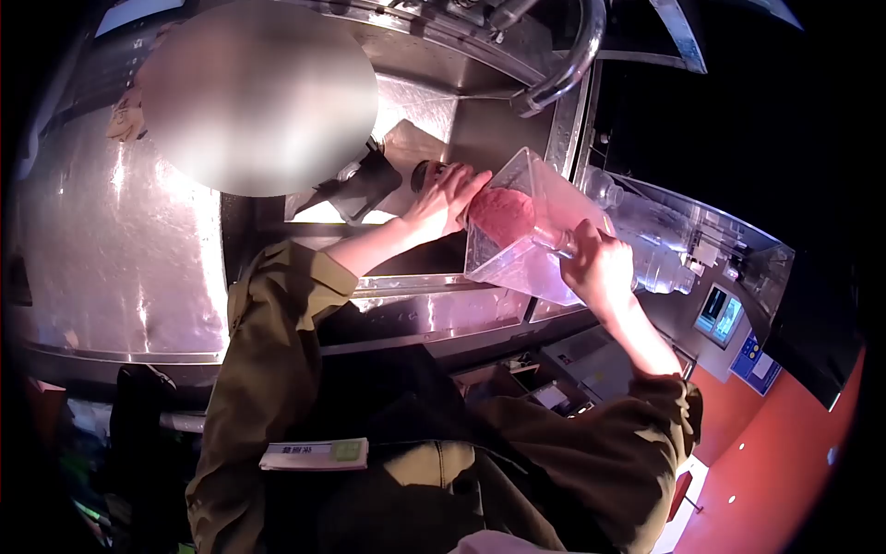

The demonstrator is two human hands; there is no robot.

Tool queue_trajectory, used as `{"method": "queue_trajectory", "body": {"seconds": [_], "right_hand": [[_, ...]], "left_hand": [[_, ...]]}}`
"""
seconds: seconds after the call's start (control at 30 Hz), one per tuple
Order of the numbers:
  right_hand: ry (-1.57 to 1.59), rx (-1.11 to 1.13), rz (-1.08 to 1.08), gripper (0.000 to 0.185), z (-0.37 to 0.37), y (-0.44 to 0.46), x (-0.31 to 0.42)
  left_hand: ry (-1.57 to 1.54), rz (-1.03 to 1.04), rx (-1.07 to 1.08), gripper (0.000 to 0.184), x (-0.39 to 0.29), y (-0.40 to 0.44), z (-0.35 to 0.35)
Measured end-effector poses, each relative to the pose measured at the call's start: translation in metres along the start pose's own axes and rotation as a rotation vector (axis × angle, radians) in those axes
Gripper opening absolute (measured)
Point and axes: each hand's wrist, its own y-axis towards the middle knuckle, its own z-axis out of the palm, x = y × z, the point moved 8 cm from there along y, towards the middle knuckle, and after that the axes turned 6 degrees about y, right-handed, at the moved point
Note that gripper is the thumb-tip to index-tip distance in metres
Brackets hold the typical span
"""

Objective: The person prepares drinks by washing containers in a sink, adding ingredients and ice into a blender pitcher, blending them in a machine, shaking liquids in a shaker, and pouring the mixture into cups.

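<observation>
A clear square-walled plastic container [572, 198] is tilted over the sink's front edge, with a rough pink mass [501, 216] showing inside. My right hand [600, 266] is closed at the container's near side; a short pale handle-like piece leads from its fingers toward the pink mass. At the container's other end is my left hand [449, 200], its fingers curled round a dark-ended cylinder [422, 175] and its fingertips close to the container's rim. Most of the cylinder is hidden behind those fingers, and I cannot tell whether it is a can or a jar.
The metal sink [489, 129] has a curved faucet [591, 51] above it. A black item [365, 185] lies by the sink's left side. Several clear plastic vessels [651, 240] stand on the right. A metal counter [129, 249] extends left, partly covered by a blurred patch.
</observation>
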Motion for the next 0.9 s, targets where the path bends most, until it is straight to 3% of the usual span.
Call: {"method": "queue_trajectory", "body": {"seconds": [0.13, 0.23, 0.3, 0.33, 0.37, 0.43, 0.47, 0.57, 0.7, 0.8, 0.9], "right_hand": [[0.013, -0.073, -0.05, 0.019, -0.004, -0.003, 0.006], [0.028, 0.007, -0.038, 0.019, -0.003, 0.001, -0.003], [-0.008, -0.148, -0.155, 0.02, -0.015, -0.004, 0.016], [-0.02, 0.052, 0.013, 0.021, 0.004, -0.003, 0.003], [-0.042, 0.006, 0.064, 0.022, 0.005, 0.0, -0.008], [-0.075, -0.021, -0.089, 0.015, -0.005, -0.001, 0.007], [-0.092, -0.058, -0.104, 0.013, -0.007, -0.003, 0.01], [-0.167, 0.002, -0.024, 0.01, 0.003, -0.005, 0.004], [-0.141, -0.117, -0.107, 0.01, -0.018, -0.008, 0.013], [-0.157, 0.015, -0.038, 0.011, -0.006, -0.002, 0.0], [-0.067, -0.072, -0.077, 0.016, -0.016, -0.008, 0.002]], "left_hand": [[-0.001, -0.004, -0.032, 0.086, 0.008, 0.002, -0.006], [-0.007, -0.088, 0.033, 0.086, 0.019, -0.003, 0.001], [-0.079, -0.078, 0.025, 0.086, 0.023, -0.001, -0.001], [-0.125, -0.065, 0.038, 0.086, 0.019, -0.003, 0.0], [-0.201, -0.089, 0.055, 0.086, 0.015, -0.004, 0.003], [-0.324, -0.134, 0.08, 0.086, 0.016, -0.001, -0.002], [-0.15, -0.066, 0.056, 0.087, 0.017, -0.002, -0.004], [-0.282, -0.076, 0.043, 0.087, 0.016, 0.004, -0.002], [-0.111, -0.025, -0.101, 0.081, 0.014, 0.0, -0.01], [-0.382, -0.123, 0.111, 0.079, 0.019, 0.006, 0.003], [-0.301, -0.062, 0.003, 0.078, 0.017, 0.003, 0.0]]}}
